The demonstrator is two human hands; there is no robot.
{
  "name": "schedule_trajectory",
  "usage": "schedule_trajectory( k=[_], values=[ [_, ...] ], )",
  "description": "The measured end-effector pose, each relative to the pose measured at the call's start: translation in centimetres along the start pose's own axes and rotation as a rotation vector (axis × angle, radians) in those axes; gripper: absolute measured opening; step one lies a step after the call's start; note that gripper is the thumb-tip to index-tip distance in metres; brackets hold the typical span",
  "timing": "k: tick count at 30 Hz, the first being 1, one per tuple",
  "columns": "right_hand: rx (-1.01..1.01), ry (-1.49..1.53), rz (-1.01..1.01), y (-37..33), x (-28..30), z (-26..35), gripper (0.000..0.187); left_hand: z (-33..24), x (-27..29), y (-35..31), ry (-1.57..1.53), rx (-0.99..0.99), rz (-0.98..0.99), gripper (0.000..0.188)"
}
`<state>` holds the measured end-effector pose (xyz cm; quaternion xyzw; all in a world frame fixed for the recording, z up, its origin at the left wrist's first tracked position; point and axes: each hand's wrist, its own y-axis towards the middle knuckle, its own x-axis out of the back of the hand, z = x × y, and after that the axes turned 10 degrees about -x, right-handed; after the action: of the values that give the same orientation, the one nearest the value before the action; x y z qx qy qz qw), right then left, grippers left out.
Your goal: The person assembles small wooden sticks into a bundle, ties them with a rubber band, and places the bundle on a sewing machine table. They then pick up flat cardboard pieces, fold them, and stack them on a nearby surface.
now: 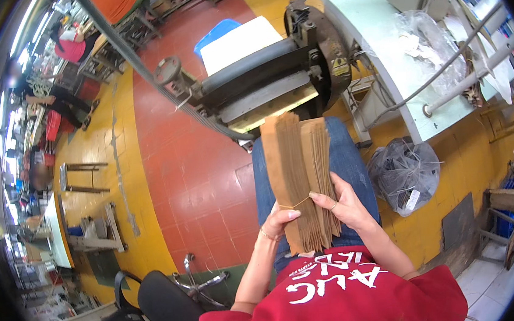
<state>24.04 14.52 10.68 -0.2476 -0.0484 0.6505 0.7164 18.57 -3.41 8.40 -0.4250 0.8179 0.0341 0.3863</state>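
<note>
A thick bundle of brown, layered strips point(291, 163) rests upright on my lap; whether they are leather or paper I cannot tell. A thin tan band point(294, 205) runs across its lower part. My left hand point(280, 221) grips the bundle's left edge, its thumb lying by the band. On the other side my right hand point(339, 201) holds the right edge, thumb and finger pinching at the band's right end. The fingers behind the bundle are hidden. Just beyond the bundle stands a dark roller machine point(256, 81).
A pale green table point(375, 46) with crumpled clear plastic point(436, 47) stands to the right. Below it is a clear plastic bag point(406, 175) on the yellow floor. A black office chair point(171, 302) stands at the lower left. Several people work far left.
</note>
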Motion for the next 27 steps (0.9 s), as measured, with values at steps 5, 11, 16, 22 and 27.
schedule_trajectory(
  k=[5,11,16,22,27],
  values=[
    [-0.098,0.029,0.021,-0.1,3.2,-0.9,0.043,1.8,-1.2,-0.8,-0.2,0.0,0.03,0.085],
    [-0.444,0.628,0.056,-0.2,8.5,-6.5,0.049,1.3,-4.0,1.4,-0.094,-0.181,-0.108,0.086],
    [-0.426,0.809,0.322,-0.1,12.0,-9.4,0.06,-6.0,-6.3,7.2,0.573,-0.169,-0.119,0.053],
    [-0.413,0.608,0.292,0.5,11.6,-9.2,0.059,-11.5,-18.9,18.7,0.606,-0.501,0.262,0.057],
    [-0.445,0.679,0.304,0.4,12.2,-8.8,0.062,-7.2,-26.2,30.4,0.829,-0.379,0.205,0.096]
  ],
)
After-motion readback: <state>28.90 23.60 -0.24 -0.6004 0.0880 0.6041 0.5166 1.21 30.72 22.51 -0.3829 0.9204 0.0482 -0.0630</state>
